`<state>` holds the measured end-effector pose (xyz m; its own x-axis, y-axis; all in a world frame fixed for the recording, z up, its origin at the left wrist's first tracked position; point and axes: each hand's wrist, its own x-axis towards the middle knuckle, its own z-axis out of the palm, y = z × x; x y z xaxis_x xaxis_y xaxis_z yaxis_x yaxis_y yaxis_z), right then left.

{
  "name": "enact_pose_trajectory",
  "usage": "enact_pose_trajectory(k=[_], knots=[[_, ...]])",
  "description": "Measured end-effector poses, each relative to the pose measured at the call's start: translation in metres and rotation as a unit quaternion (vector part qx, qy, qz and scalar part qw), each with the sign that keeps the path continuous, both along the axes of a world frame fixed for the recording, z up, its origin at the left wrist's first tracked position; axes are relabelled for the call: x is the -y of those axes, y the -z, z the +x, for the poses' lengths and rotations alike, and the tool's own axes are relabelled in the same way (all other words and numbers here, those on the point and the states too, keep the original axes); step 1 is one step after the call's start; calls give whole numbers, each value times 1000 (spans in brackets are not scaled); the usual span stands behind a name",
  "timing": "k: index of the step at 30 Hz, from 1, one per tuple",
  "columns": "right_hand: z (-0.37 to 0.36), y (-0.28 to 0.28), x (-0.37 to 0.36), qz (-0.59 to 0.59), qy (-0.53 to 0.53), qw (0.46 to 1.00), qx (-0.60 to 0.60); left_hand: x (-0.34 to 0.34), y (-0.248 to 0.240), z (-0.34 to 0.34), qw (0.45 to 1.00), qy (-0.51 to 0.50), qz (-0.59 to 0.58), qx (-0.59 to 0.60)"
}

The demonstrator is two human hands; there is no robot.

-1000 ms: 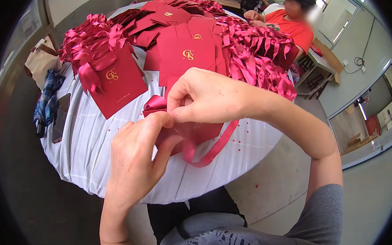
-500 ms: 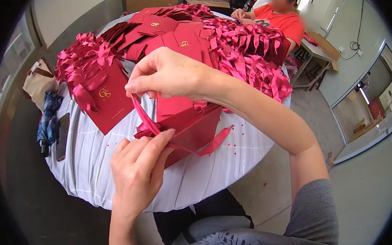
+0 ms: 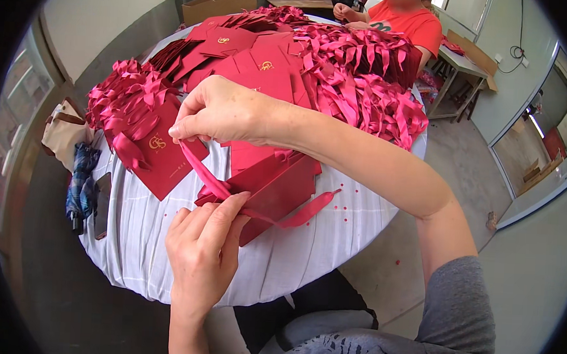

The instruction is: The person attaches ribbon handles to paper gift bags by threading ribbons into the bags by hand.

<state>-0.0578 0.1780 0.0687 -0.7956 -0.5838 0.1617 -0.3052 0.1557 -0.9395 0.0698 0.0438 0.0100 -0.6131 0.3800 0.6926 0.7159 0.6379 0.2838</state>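
Under my arms a dark red paper bag point(image 3: 281, 188) stands on the table. A pink-red satin ribbon point(image 3: 197, 168) runs from its upper edge, stretched between my two hands. My right hand point(image 3: 226, 112) reaches across above the bag and pinches the ribbon's upper end. Lower down, my left hand point(image 3: 204, 246) is closed by the bag's near left corner, thumb and fingers gripping the ribbon there. The ribbon's loose tail point(image 3: 307, 210) hangs across the bag's near side, its tip pointing right. My left fingers hide where the ribbon meets the bag.
Flat red bags point(image 3: 266, 80) are heaped behind, with ribboned bags at left point(image 3: 133, 105) and right point(image 3: 371, 95). A white cloth point(image 3: 139, 246) covers the round table. A phone point(image 3: 102, 206) and folded umbrella point(image 3: 81, 182) lie at its left edge. Across sits a person in an orange-red shirt point(image 3: 410, 26).
My right hand has drawn the ribbon's upper end a little farther left, away from my left hand. The left hand keeps its grip by the bag. The view has shifted slightly.
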Motion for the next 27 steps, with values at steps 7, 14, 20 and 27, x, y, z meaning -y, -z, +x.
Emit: enact_pose_trajectory(k=[7, 14, 20, 27], knots=[[8, 6, -2, -1, 119, 952, -283, 4, -2, -2, 1000, -14, -3, -5], [98, 36, -56, 36, 220, 921, -320, 9, -3, -7, 999, -27, -2, 34], [120, 86, -45, 123, 196, 923, -307, 8, -5, -5, 998, -26, 0, 51], [99, 72, -65, 87, 359, 739, -563, 8, -3, -7, 999, -34, 17, 32]])
